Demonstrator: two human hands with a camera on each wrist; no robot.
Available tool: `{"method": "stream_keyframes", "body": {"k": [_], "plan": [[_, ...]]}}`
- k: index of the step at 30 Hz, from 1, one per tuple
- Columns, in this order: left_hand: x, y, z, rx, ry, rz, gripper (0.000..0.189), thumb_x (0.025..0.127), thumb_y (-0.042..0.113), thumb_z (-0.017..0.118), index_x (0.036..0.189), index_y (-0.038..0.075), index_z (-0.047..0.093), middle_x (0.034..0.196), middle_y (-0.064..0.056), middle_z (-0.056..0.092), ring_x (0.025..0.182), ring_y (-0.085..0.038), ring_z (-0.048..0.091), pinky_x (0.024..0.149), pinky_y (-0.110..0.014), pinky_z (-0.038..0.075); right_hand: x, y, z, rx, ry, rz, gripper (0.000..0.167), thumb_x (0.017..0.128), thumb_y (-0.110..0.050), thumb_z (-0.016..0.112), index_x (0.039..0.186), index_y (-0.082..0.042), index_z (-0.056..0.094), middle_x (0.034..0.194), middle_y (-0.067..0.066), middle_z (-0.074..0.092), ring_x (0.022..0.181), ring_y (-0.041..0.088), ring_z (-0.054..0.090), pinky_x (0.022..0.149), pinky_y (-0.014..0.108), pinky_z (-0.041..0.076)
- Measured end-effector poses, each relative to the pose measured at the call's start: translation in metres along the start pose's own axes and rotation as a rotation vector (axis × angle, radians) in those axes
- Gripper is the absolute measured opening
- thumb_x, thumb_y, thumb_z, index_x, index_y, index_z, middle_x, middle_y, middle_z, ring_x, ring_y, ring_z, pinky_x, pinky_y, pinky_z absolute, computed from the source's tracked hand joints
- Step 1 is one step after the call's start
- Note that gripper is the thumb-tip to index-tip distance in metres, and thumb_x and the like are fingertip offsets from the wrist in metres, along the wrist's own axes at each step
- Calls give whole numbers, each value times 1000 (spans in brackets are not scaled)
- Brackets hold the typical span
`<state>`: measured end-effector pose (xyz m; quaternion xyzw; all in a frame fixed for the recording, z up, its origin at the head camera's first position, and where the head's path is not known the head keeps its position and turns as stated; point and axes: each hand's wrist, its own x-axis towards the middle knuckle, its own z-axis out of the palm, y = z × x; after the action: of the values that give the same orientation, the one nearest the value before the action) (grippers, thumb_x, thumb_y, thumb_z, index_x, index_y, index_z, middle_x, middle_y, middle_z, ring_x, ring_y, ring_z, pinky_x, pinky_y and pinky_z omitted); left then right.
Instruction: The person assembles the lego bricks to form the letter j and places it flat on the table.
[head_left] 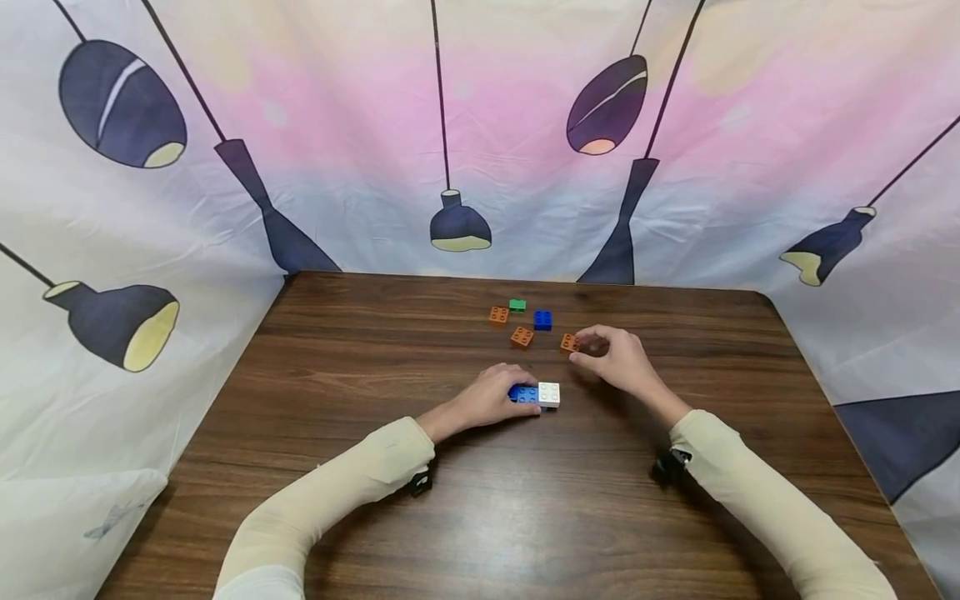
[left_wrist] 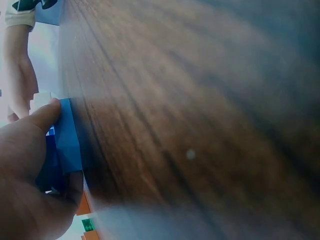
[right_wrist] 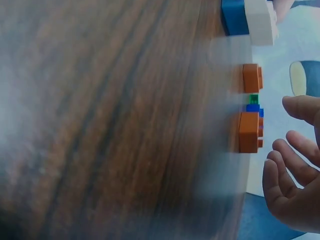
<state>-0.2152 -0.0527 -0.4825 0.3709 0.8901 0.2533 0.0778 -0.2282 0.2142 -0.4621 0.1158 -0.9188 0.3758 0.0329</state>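
Observation:
My left hand (head_left: pixel 487 400) grips a blue building-brick stack (head_left: pixel 527 396) on the table, thumb on the near side and fingers on the far side. A white brick (head_left: pixel 549 393) sits on the right end of that stack. In the left wrist view, a long blue brick (left_wrist: pixel 68 137) forms its bottom layer, and a darker blue one lies partly hidden by the hand. Over at the right, my right hand (head_left: pixel 618 362) hovers beside an orange brick (head_left: pixel 568 342). The right wrist view shows its thumb and fingers spread, apart from the orange brick (right_wrist: pixel 249 132).
Behind the stack lie two more orange bricks (head_left: pixel 522 337), a green brick (head_left: pixel 517 306) and a blue brick (head_left: pixel 543 320). A patterned cloth (head_left: pixel 390 167) hangs along the back edge of the wooden table (head_left: pixel 360 350).

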Motion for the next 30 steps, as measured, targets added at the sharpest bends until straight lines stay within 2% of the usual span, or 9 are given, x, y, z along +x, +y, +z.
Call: {"method": "stream_keyframes", "body": {"k": [7, 16, 24, 30], "plan": [[1, 1, -1, 1, 4, 15, 46, 94, 40, 75, 128, 10, 70, 120, -5, 70, 106, -17, 63, 94, -38, 48, 9, 11, 0, -24, -5, 27, 41, 89, -31, 82, 122, -10, 72, 117, 13, 73, 103, 31, 67, 88, 49, 53], [1, 0, 0, 2, 4, 8, 46, 94, 40, 75, 129, 11, 70, 120, -5, 70, 106, -17, 63, 92, -36, 48, 18, 18, 5, -44, -72, 65, 52, 89, -34, 81, 130, -6, 68, 126, 16, 69, 106, 33, 64, 90, 49, 51], [2, -1, -1, 16, -16, 3, 48, 94, 40, 74, 132, 11, 69, 122, -6, 69, 109, -18, 62, 97, -40, 46, 22, 19, 6, -48, -85, 73, 53, 88, -32, 82, 131, -4, 67, 124, 18, 69, 102, 31, 64, 87, 48, 51], [2, -1, 0, 20, -10, 7, 49, 94, 40, 75, 133, 11, 69, 119, -5, 70, 105, -18, 62, 91, -37, 46, 25, 18, 7, -72, -106, 88, 54, 88, -32, 82, 131, -3, 67, 121, 18, 69, 99, 30, 63, 85, 47, 50]]}}
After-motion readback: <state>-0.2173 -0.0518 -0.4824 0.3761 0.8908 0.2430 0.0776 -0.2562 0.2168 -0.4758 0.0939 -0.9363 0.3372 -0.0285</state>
